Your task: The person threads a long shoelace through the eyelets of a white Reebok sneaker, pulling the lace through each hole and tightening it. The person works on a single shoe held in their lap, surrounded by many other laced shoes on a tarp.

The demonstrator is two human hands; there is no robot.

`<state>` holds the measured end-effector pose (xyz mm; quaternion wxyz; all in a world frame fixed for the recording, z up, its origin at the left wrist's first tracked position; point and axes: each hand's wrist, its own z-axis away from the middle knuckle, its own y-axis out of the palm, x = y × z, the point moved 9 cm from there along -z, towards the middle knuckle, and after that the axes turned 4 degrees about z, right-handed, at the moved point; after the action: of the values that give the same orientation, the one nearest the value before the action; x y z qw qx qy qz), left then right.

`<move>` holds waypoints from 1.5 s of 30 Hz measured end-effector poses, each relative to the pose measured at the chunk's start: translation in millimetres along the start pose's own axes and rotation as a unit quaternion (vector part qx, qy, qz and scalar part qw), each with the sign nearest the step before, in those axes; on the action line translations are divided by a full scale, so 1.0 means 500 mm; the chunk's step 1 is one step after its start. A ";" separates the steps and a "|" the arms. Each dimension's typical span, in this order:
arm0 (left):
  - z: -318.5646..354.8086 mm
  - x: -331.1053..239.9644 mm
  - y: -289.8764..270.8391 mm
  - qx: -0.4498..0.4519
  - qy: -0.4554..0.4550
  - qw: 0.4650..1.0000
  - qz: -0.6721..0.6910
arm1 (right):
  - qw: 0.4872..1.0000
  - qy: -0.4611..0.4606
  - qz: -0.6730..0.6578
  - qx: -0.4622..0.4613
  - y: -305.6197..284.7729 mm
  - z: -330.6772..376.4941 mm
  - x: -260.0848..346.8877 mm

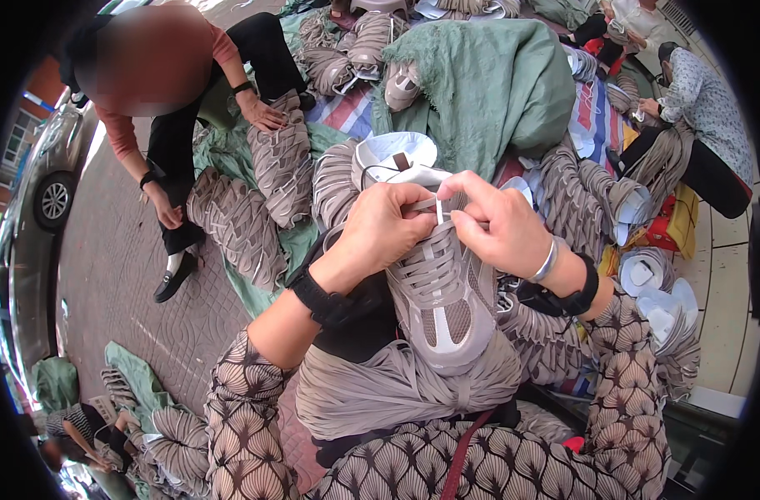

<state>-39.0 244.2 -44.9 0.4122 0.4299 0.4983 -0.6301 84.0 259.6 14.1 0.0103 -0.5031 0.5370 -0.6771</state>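
A grey-taupe sneaker (pixel 443 312) with mesh toe panels rests on my lap, its toe toward me and laces crossing its front. Over its upper eyelets, my left hand (pixel 386 223) is closed in a pinch on a taupe shoelace (pixel 333 235), part of which loops out beside the hand. My right hand (pixel 507 227) is closed too, thumb and forefinger pinching at the lacing; its fingers partly hide the lace. Between the two hands shows a short white strip (pixel 439 210). Under the sneaker's toe lies a thick bundle of loose taupe laces (pixel 380 385) across my lap.
Stacked sneakers (pixel 282 171) lie ahead and to the left, near a person in a red top (pixel 217 50). A green sack (pixel 488 92) stands ahead. More sneakers (pixel 572 196) and a yellow bag (pixel 684 221) are at right, where another person (pixel 705 108) sits. A car (pixel 30 250) stands far left.
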 end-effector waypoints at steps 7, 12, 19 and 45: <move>0.000 0.012 0.002 -0.001 0.000 1.000 0.002 | 0.977 0.108 -0.174 0.051 0.023 -0.009 -0.062; -0.007 0.010 0.009 -0.003 0.013 1.000 0.005 | 0.983 -0.087 0.142 -0.080 0.017 0.006 0.024; -0.009 0.016 0.013 0.046 0.036 0.998 0.019 | 0.926 0.179 -0.319 0.090 0.064 -0.013 -0.079; 0.195 0.268 -0.405 -0.245 -0.091 0.896 0.360 | 0.987 -0.151 0.015 0.060 0.008 -0.001 0.047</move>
<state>-282.6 169.4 -104.1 0.7465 0.4061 0.4088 -0.3328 69.9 245.0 26.9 0.1317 -0.5896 0.4953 -0.6242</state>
